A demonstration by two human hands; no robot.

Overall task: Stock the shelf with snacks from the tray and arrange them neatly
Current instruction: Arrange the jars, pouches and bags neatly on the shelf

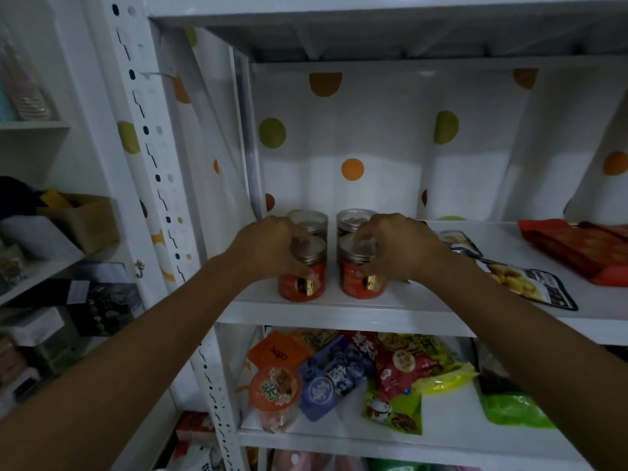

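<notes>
Several red-labelled snack jars with metal lids stand in two rows at the left end of the white shelf (390, 309). My left hand (268, 248) grips the front left jar (302, 282) around its lid and upper side. The front right jar (362, 280) is gripped the same way by my right hand (397, 248). Behind them stand the back left jar (311, 222) and the back right jar (351, 219), partly hidden by my hands.
Flat snack packets (530, 282) lie to the right of the jars, with a red bag (577, 246) at the far right. The shelf below holds a jumble of colourful snack bags (343, 372). A perforated white upright (163, 185) stands to the left, with cluttered side shelves beyond.
</notes>
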